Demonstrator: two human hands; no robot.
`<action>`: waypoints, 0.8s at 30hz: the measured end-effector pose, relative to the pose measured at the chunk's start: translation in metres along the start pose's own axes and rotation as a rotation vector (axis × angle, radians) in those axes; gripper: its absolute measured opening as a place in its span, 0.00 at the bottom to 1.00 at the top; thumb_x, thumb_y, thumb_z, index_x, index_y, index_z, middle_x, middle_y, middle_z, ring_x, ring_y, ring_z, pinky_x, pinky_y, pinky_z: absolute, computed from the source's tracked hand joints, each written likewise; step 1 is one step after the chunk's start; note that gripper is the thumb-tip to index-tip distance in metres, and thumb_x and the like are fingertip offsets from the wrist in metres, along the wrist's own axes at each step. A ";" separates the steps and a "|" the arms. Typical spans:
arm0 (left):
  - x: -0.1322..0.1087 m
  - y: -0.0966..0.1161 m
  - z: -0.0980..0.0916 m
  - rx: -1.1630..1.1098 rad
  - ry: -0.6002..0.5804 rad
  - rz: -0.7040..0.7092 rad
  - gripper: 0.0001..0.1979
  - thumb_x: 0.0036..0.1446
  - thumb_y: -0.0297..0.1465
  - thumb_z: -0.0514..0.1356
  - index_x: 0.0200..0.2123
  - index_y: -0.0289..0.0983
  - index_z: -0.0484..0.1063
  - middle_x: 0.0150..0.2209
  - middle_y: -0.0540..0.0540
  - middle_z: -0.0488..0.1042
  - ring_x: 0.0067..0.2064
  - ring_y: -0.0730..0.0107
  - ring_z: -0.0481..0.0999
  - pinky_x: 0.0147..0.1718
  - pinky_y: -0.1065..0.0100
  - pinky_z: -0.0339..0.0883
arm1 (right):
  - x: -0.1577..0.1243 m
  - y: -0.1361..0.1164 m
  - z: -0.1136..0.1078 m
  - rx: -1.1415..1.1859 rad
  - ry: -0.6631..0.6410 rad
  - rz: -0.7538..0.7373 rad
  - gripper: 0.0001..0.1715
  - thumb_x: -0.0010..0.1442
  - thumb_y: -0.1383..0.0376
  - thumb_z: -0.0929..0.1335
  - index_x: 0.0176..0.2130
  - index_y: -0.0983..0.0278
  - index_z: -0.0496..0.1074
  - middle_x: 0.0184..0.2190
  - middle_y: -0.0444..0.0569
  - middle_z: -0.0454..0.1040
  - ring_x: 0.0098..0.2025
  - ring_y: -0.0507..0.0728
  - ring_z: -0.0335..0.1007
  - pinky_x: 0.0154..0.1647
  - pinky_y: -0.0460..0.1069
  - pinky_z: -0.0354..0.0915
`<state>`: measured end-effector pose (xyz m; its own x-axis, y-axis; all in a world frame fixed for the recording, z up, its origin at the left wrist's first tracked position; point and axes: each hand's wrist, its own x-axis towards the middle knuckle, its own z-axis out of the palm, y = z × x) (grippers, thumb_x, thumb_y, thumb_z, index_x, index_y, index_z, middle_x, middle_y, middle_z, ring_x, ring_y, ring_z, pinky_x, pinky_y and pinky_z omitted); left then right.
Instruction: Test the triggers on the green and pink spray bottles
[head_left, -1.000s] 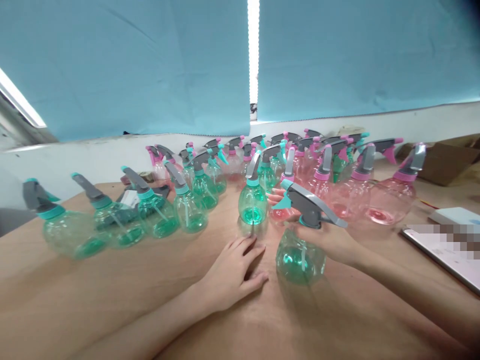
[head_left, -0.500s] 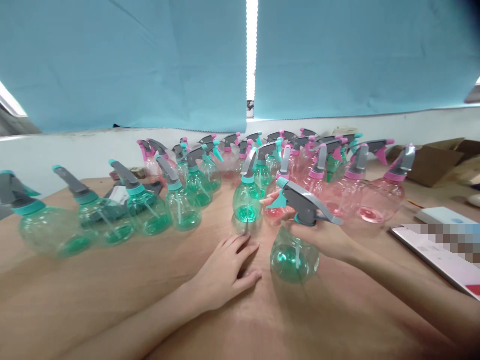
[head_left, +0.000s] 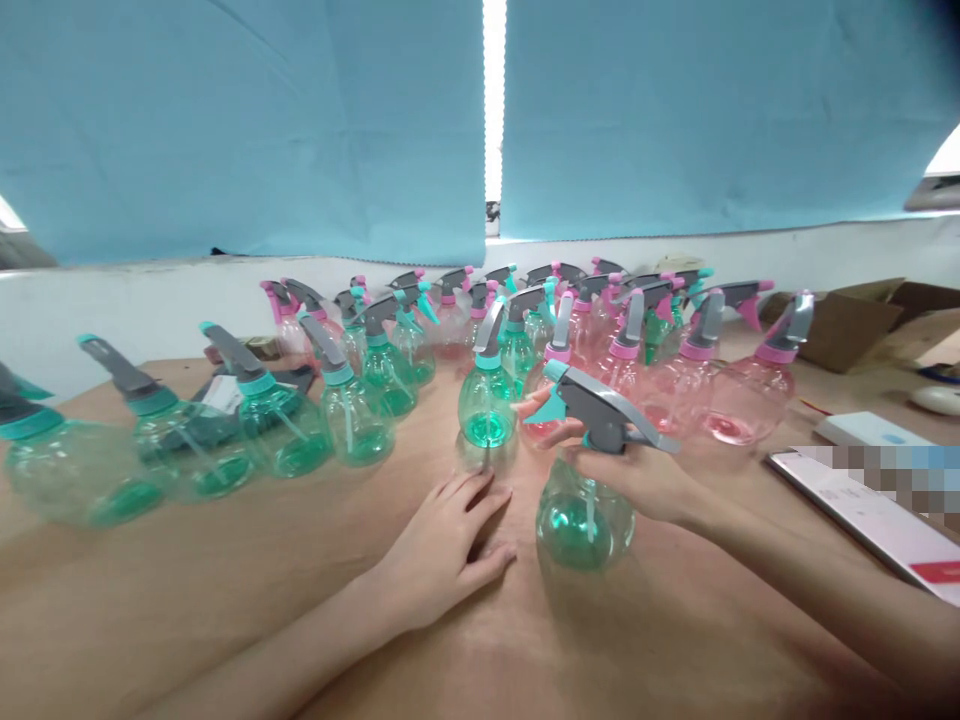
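My right hand (head_left: 637,478) is wrapped around the neck of a green spray bottle (head_left: 581,525) with a grey head and teal trigger; its nozzle points left. The bottle stands upright at the middle of the wooden table, and some fingers are hidden behind the head. My left hand (head_left: 442,545) lies flat on the tabletop to the left of it, fingers spread, holding nothing. Just beyond my left fingertips stands another green spray bottle (head_left: 487,405). Beside that one is a pink spray bottle (head_left: 545,400), partly covered by my right fingers.
Several green spray bottles (head_left: 289,430) form a row at the left, and pink ones (head_left: 742,400) stand at the right. More bottles crowd behind. A phone (head_left: 847,510) and a white box (head_left: 874,435) lie right; a cardboard box (head_left: 851,325) sits farther back.
The whole view has shifted slightly, so things appear a little farther left. My right hand keeps its grip on the spray bottle, and my left hand stays flat on the table.
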<state>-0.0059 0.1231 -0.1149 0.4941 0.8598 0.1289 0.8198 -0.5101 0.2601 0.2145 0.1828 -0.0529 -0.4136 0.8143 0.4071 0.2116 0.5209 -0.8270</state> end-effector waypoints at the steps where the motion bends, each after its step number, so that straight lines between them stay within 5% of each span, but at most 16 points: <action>1: 0.000 0.000 0.000 -0.003 0.009 0.003 0.26 0.63 0.43 0.55 0.60 0.38 0.63 0.62 0.37 0.62 0.63 0.49 0.59 0.59 0.46 0.56 | 0.000 0.001 0.001 0.001 -0.003 -0.005 0.10 0.46 0.66 0.64 0.30 0.57 0.74 0.24 0.43 0.75 0.32 0.58 0.73 0.30 0.51 0.69; 10: 0.001 -0.002 0.002 0.016 0.016 0.021 0.26 0.64 0.44 0.54 0.61 0.39 0.63 0.62 0.37 0.62 0.63 0.49 0.59 0.59 0.46 0.55 | -0.001 0.005 0.000 -0.085 -0.019 -0.004 0.24 0.50 0.65 0.64 0.47 0.55 0.74 0.23 0.42 0.70 0.24 0.55 0.65 0.23 0.49 0.63; 15: 0.001 0.000 0.000 0.018 -0.002 0.015 0.26 0.64 0.44 0.54 0.61 0.37 0.63 0.63 0.36 0.61 0.64 0.48 0.58 0.60 0.45 0.54 | -0.001 0.003 0.000 -0.035 -0.028 0.039 0.20 0.48 0.67 0.64 0.42 0.55 0.74 0.20 0.40 0.66 0.20 0.52 0.56 0.22 0.49 0.60; 24: 0.001 -0.001 0.000 0.038 -0.024 0.003 0.27 0.64 0.44 0.53 0.62 0.37 0.62 0.64 0.36 0.60 0.65 0.50 0.56 0.61 0.46 0.52 | 0.000 0.002 -0.001 -0.008 -0.038 0.023 0.21 0.47 0.68 0.64 0.42 0.56 0.74 0.24 0.40 0.69 0.23 0.52 0.58 0.26 0.49 0.63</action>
<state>-0.0058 0.1245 -0.1151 0.5033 0.8575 0.1070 0.8284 -0.5140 0.2227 0.2154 0.1835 -0.0541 -0.4420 0.8161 0.3724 0.2286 0.5039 -0.8329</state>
